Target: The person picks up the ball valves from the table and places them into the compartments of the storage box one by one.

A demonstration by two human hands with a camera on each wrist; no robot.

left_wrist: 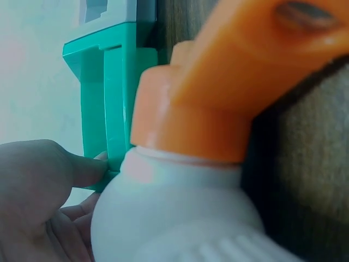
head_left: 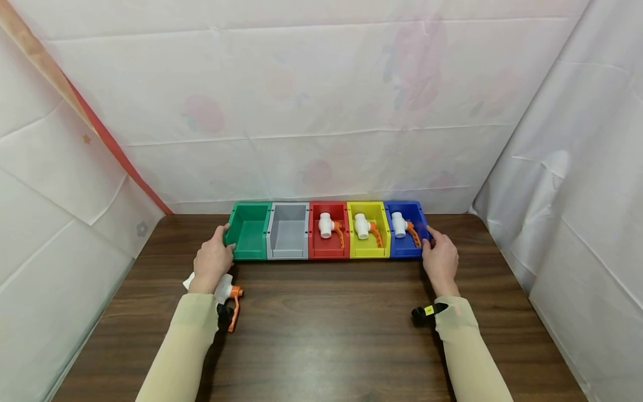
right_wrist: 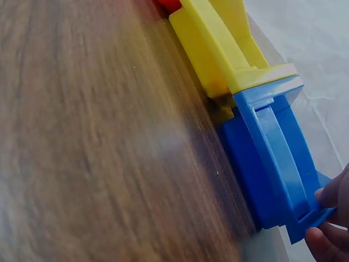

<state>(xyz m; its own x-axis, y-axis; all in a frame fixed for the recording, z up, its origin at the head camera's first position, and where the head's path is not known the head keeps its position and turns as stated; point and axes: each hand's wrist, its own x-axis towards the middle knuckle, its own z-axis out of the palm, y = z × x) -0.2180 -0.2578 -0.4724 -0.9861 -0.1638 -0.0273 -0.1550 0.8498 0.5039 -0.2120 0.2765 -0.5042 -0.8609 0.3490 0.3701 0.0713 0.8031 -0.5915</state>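
My left hand (head_left: 213, 258) holds the outer side of the green bin (head_left: 249, 255), its thumb at the front corner in the left wrist view. At the other end of the row, my right hand (head_left: 440, 260) pinches the side wall of the blue bin (right_wrist: 278, 158) between thumb and fingers. White ball valves with orange handles lie in the red bin (head_left: 329, 252), the yellow bin (head_left: 369, 253) and the blue one. Another ball valve (left_wrist: 180, 202) lies on the table under my left wrist, partly hidden by it in the head view.
A grey bin (head_left: 288, 251) with nothing in it sits between the green and red ones. All the bins stand side by side at the back edge of the brown wooden table (head_left: 321, 335). White patterned cloth (head_left: 301, 100) hangs behind and at both sides.
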